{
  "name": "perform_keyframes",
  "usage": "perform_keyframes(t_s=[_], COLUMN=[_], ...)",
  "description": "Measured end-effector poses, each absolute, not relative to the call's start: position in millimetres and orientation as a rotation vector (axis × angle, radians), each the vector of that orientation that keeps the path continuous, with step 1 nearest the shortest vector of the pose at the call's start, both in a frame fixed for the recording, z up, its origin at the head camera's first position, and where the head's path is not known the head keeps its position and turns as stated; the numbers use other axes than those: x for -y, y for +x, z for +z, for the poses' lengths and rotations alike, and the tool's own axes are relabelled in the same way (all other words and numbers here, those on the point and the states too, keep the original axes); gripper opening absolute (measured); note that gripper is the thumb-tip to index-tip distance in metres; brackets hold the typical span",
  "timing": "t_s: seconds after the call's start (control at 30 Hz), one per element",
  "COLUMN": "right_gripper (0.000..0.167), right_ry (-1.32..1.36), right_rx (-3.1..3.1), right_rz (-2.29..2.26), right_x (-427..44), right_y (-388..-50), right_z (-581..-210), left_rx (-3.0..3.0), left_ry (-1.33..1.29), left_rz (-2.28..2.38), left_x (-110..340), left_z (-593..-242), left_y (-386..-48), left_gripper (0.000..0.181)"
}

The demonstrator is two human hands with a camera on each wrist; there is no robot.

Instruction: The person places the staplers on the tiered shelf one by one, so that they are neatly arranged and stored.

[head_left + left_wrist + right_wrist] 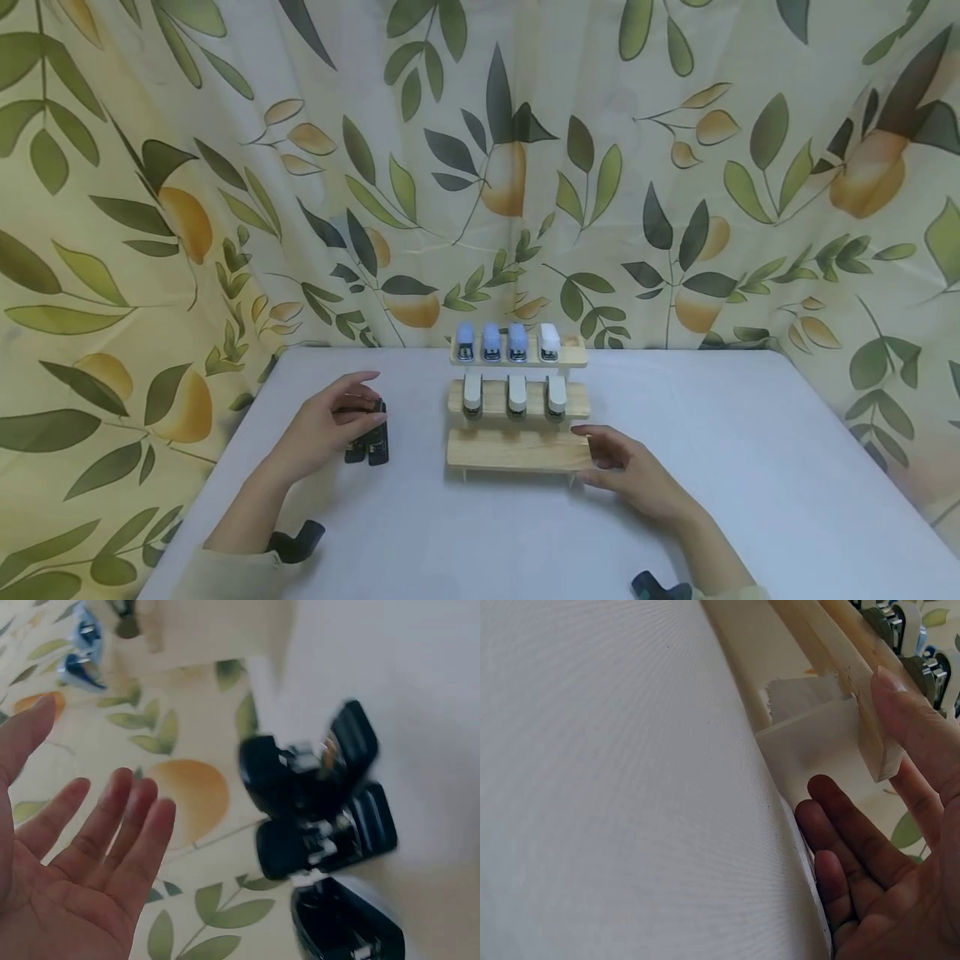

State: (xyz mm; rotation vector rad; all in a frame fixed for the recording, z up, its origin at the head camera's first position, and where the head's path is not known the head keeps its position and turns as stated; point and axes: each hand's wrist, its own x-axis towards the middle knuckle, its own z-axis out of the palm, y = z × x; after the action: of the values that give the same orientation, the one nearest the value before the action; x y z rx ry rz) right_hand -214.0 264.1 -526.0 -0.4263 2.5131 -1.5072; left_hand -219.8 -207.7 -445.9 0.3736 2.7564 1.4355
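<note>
Several black staplers (378, 448) stand close together on the left of the table. Over them is my left hand (324, 423), its fingers loosely spread; in the left wrist view a gap separates the fingers from the black staplers (281, 847). At the middle stands a three-tier wooden rack (517, 451). My right hand (636, 477) pinches the right end of its lowest shelf (881, 742) between thumb and index finger, the other fingers half bent below. White staplers (516, 394) sit on the middle tier, while blue staplers (491, 342) and one white stapler (549, 342) occupy the top.
A white cloth covers the table (420, 542). Behind it and at the left hangs a curtain (315, 208) printed with leaves and fruit. Dark wrist straps show at the left wrist (297, 543) and right wrist (662, 587).
</note>
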Motion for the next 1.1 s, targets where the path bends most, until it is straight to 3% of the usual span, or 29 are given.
perform_keyframes(t_s=[0.53, 1.1], right_gripper=[0.062, 0.062], right_ry=[-0.486, -0.458], right_rx=[-2.467, -2.455], right_rz=[-1.559, -1.559], right_x=[-266.8, -266.4], right_y=[-212.4, -210.3], right_z=[-526.1, -524.3], left_rx=[-2.838, -2.748], left_ry=[0.354, 0.327], left_rz=[0.867, 0.663], left_x=[220.1, 221.3], left_z=[-462.7, -472.9], left_y=[-253.2, -274.7], left_gripper=[0.095, 0.103])
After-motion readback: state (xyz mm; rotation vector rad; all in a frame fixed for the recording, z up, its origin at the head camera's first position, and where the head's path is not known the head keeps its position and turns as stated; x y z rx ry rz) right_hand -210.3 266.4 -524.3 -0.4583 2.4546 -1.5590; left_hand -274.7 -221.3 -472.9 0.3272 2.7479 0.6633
